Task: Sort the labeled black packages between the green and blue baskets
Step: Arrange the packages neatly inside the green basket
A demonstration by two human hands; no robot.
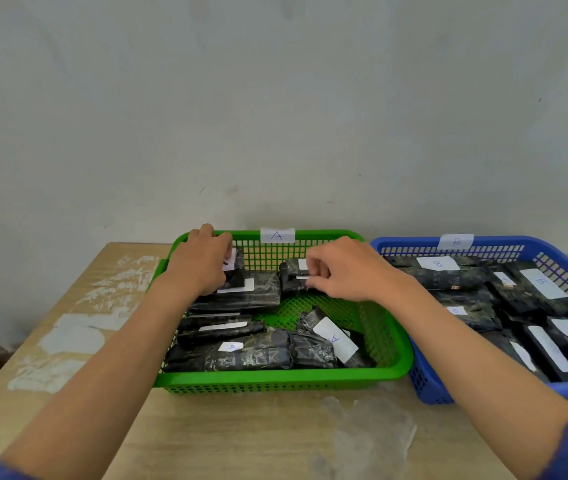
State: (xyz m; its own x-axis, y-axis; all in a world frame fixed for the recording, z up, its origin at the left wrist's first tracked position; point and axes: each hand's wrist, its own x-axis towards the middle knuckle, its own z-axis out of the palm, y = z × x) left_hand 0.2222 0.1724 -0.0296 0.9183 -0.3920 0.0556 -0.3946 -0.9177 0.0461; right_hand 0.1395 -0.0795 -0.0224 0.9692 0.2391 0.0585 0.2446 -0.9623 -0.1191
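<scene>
While labelled packages already lie in the green basket (275, 374) and blue basket (504, 242), sorting looks nearly done; left hand (199, 266) grips a corner package (239, 271), right hand (348, 275) pinches a small package (289, 271).

bare mesh floor (313, 306) open mid green basket (275, 375); packages (251, 351) crowd around.

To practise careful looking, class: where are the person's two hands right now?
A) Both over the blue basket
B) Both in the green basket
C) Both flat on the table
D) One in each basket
B: left hand holds the far-left package and right hand pinches the small package, both inside the green basket.
</scene>
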